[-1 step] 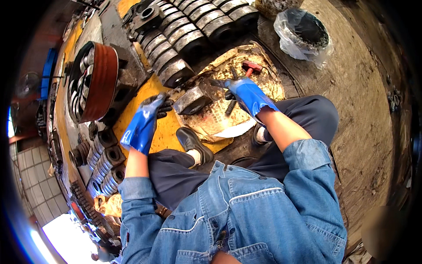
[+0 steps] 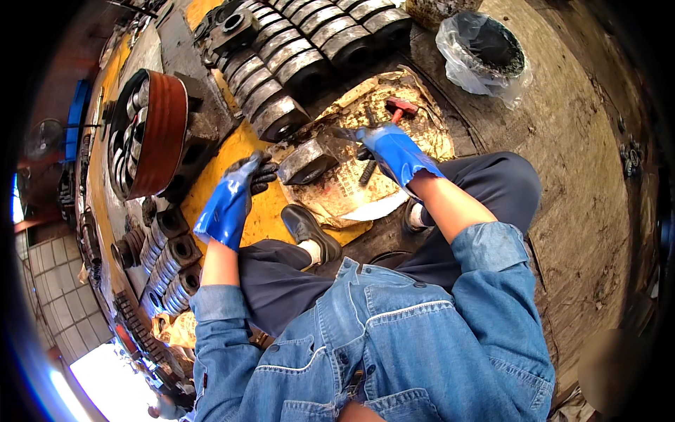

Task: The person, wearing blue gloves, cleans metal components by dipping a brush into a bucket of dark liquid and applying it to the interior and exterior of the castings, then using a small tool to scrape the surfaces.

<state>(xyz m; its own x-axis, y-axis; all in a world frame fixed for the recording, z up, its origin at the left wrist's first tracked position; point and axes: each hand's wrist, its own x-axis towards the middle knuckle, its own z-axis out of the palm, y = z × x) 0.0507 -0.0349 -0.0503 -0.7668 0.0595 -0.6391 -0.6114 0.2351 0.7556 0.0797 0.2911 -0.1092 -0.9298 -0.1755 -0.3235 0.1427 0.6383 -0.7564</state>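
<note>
My left hand (image 2: 238, 191) in its blue rubber glove hung loose, dark fingers curled. My right hand (image 2: 391, 150), gloved alike, reached forward, forearm bare, fingers closed.

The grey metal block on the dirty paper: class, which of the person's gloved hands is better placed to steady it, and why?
Probably the left hand: its fingertips lie right beside the metal block, while the right hand is busy gripping a tool.

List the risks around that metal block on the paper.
The metal block lies close above the black shoe; if it slides off the dirty paper, it may hit the foot. The gloves look greasy, so the left hand and right hand might lose grip. The nearby row of metal rollers crowds the fingers.
</note>
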